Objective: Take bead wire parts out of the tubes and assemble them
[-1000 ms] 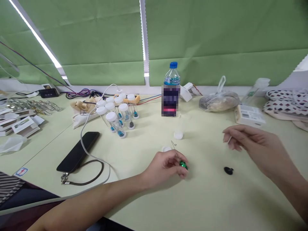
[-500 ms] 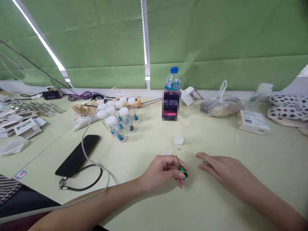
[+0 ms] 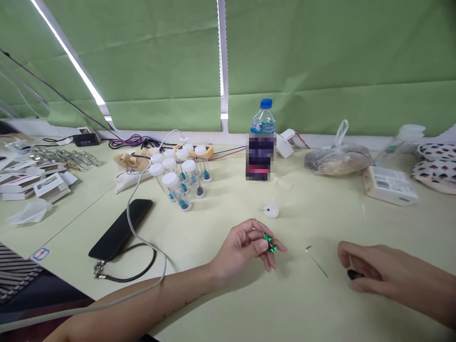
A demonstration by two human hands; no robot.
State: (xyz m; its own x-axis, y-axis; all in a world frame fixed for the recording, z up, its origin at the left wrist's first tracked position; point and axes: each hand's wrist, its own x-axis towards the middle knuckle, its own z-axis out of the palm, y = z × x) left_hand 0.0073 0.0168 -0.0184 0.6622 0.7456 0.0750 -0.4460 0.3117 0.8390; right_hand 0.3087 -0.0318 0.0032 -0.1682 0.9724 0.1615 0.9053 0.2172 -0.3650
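The right hand [image 3: 383,268] curls around a black knob [image 3: 353,274]; I can't tell if it grips. Moving carelessly, it could bump the metal stick [image 3: 318,262]. The left hand [image 3: 242,247] pinches a green piece [image 3: 268,238], which might slip if held loosely.

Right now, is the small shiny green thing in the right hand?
No, the left hand holds the green thing, apart from the right hand.

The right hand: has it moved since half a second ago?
Yes. Judged against the bottle, the right hand has moved to the right and a little nearer the camera.
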